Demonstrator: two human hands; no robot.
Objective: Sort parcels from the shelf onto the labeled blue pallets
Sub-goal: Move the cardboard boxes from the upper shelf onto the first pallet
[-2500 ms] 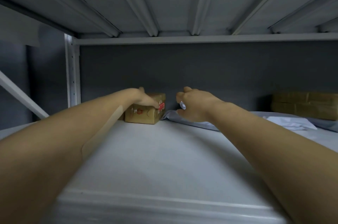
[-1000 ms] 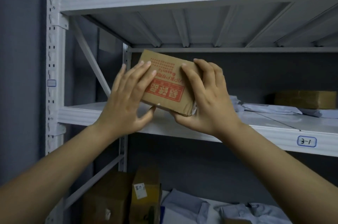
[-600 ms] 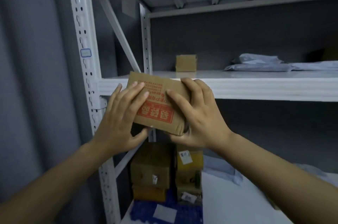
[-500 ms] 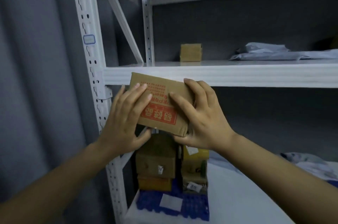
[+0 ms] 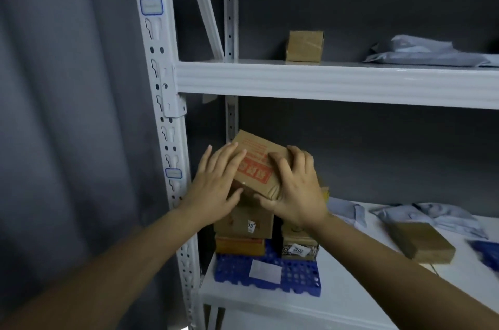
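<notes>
Both hands hold a small cardboard box (image 5: 258, 167) with red print, tilted, just above the stacked boxes (image 5: 247, 224) on the blue pallet (image 5: 294, 279); the left hand (image 5: 216, 184) has its fingers spread flat over the box's left side; the right hand (image 5: 295, 189) has its fingers clamped over the right edge; another brown box (image 5: 305, 46) sits on the shelf (image 5: 324, 81) above.

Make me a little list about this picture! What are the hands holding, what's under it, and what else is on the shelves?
held thing: cardboard box with red print, tilted
left hand: grip on the box's left side
right hand: grip on its right side
below it: stacked cardboard boxes on a blue pallet
pallet label: white paper
upper shelf: small box, grey mailer bags
</notes>
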